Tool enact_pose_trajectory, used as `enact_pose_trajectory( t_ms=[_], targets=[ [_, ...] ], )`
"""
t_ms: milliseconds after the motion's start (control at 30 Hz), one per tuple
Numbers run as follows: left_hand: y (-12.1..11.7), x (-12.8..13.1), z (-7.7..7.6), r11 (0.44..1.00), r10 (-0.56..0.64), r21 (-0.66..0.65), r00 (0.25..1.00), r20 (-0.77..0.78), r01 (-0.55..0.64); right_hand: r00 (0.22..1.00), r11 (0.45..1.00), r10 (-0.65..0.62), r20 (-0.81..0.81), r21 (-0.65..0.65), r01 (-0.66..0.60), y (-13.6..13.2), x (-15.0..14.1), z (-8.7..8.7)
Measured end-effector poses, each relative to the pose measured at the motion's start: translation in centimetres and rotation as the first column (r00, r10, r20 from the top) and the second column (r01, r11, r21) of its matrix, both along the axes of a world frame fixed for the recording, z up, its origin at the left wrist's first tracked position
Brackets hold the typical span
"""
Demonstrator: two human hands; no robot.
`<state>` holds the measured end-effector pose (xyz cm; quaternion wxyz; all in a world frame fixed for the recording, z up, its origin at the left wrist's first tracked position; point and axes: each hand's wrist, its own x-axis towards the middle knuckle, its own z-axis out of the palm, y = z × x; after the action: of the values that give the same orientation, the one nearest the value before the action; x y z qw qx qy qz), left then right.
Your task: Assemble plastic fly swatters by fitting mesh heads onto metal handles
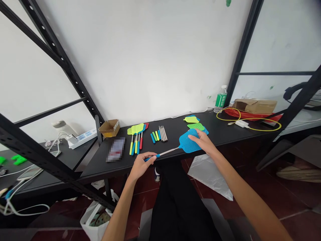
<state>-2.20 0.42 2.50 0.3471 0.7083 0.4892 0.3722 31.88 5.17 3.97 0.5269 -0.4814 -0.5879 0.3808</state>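
A blue fly swatter (pixel 187 142) with a metal rod stretches between my hands above the table's front edge. My left hand (pixel 143 162) is wrapped round its blue handle. At the other end, my right hand (pixel 202 140) grips the perforated head, thumb on top and the other fingers partly hidden. Left of centre lie several assembled fly swatters (pixel 137 129) in yellow, blue and red. Beside them are loose coloured handles (pixel 155 136) and a row of metal rods (pixel 163 134). Loose green and blue swatter heads (pixel 196 126) lie beyond my right hand, with a yellow head (pixel 191 119) behind.
On the black table (pixel 173 129), a small cardboard box (pixel 109 128) and a blurred flat item (pixel 116 149) stand left. A bottle (pixel 221 99), yellow cable (pixel 265 129) and larger carton (pixel 254 106) are right. Black shelf posts (pixel 72 75) frame both sides.
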Motion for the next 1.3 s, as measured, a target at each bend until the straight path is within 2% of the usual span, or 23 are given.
enact_pose_trajectory(
  t_ms=[500,1300],
  targets=[
    [0.01,-0.01,-0.09,1.000,0.002,0.011,1.000,0.003,-0.002,0.995,0.994,0.018,-0.100,-0.107,-0.028,0.21,-0.30,-0.54],
    [0.08,0.08,-0.05,0.999,0.016,0.031,1.000,-0.016,-0.016,0.998,0.997,0.047,-0.046,-0.064,-0.050,0.05,-0.39,-0.59]
  ],
)
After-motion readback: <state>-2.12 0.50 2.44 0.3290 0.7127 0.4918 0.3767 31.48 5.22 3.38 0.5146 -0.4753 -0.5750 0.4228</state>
